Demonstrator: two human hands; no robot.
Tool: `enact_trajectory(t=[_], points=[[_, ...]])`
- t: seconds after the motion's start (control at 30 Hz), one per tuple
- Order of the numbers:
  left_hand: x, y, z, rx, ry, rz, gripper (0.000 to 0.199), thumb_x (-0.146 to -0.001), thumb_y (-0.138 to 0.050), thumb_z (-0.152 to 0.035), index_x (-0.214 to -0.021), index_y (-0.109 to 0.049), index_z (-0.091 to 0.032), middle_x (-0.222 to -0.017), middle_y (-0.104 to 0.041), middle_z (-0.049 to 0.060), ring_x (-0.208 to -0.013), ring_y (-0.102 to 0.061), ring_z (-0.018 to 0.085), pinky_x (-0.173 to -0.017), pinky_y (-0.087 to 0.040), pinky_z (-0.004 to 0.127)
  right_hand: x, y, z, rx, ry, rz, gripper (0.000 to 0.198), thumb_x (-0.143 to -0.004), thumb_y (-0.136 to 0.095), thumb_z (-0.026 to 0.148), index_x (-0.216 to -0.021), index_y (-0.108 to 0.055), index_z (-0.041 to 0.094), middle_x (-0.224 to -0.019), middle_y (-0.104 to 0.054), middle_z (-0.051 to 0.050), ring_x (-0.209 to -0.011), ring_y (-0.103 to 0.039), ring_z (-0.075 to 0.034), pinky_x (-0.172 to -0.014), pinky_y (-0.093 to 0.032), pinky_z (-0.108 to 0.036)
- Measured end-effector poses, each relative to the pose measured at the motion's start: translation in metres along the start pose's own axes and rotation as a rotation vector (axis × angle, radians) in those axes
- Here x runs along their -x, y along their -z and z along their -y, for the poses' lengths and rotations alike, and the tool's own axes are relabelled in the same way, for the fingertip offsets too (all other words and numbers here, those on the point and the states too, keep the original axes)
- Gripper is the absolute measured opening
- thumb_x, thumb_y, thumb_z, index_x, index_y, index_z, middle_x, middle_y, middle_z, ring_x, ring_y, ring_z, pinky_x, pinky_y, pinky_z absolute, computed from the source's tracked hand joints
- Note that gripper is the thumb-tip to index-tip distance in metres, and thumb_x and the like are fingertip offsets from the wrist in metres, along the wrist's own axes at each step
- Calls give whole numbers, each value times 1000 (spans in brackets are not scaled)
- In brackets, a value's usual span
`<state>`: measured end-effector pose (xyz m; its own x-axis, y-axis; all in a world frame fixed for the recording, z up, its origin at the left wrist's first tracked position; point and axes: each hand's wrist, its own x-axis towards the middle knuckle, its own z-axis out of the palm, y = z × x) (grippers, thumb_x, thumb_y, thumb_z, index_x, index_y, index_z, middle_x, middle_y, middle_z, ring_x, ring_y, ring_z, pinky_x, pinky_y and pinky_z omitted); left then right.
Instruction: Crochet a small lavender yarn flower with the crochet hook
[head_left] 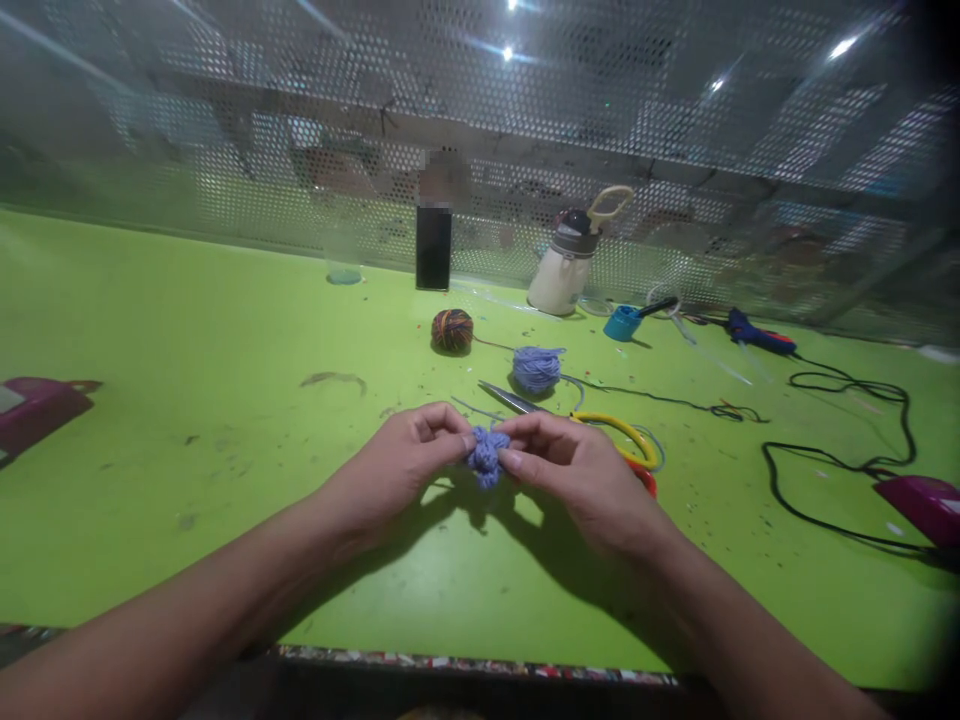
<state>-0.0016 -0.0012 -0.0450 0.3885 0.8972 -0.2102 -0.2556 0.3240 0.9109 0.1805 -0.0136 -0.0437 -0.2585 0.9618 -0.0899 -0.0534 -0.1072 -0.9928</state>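
A small blue-purple crocheted flower (487, 456) is stretched between my two hands above the green table (247, 400). My left hand (405, 455) pinches its left edge between thumb and forefinger. On the opposite edge, my right hand (577, 465) has a similar pinch. Behind my right hand lie scissors with yellow and red handles (626, 437), partly covered by it, blades pointing left. A ball of blue-purple yarn (537, 369) sits just beyond the blades. Farther back is a ball of dark multicoloured yarn (452, 330).
Along the back, before a perforated metal panel (262, 150), stand a clear cup (344, 270), a dark phone (433, 248) and a cream bottle (561, 270). To the right are a blue pot (622, 323), a glue gun (759, 332) and its black cord (904, 410). Magenta objects (41, 415) flank both sides.
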Motion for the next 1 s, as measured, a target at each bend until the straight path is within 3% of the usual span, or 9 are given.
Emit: enact_trajectory(t=[0.13,0.27,0.47,0.6,0.7,0.9,1.0], points=[[0,1,0,-8,13,11,7,-79,-71,-16,-75,-64,-15,-69,-63,-1,-66,-53,10,-65,-39,24,0,-2,-2,26,61,-49,20,-72,-78,27,-88,-70,18,-79,-67,-3,-73,-57,-16,-70,-44,-34],[0,4,3,45,70,160,8,-83,-68,-22,-83,-70,-14,-80,-67,3,-74,-58,13,-72,-43,26,0,-4,-5,65,124,-97,20,-72,-76,26,-89,-70,18,-77,-66,-2,-71,-56,-15,-68,-43,-33],[0,9,3,66,63,171,4,-81,-71,-18,-83,-72,-15,-82,-70,5,-81,-61,16,-77,-45,30,-1,1,-5,-57,89,-69,19,-76,-75,32,-87,-72,16,-76,-65,-3,-68,-56,-14,-65,-45,-30],[3,9,0,37,8,171,7,-82,-69,-20,-83,-75,-16,-81,-71,8,-82,-61,19,-79,-45,34,-6,1,-8,-244,-26,68,28,-75,-77,32,-96,-72,15,-77,-66,-3,-60,-59,-12,-60,-48,-29],[5,6,-5,-69,-40,93,7,-80,-70,-20,-78,-76,-17,-72,-67,4,-73,-58,17,-73,-43,32,-7,-2,-10,-232,-80,235,37,-70,-81,31,-102,-69,16,-79,-66,-4,-56,-61,-13,-54,-49,-29],[3,4,-4,-114,7,57,7,-75,-72,-19,-79,-78,-17,-76,-67,4,-71,-54,16,-68,-38,30,-7,0,-12,-92,-54,141,24,-67,-84,30,-71,-69,13,-59,-59,1,-49,-51,-8,-48,-38,-22],[0,7,0,-73,-2,39,7,-74,-74,-19,-79,-78,-17,-71,-67,3,-71,-52,16,-67,-36,28,-7,2,-11,-25,-15,88,22,-70,-81,31,-66,-69,14,-55,-58,1,-47,-46,-7,-47,-33,-23]])
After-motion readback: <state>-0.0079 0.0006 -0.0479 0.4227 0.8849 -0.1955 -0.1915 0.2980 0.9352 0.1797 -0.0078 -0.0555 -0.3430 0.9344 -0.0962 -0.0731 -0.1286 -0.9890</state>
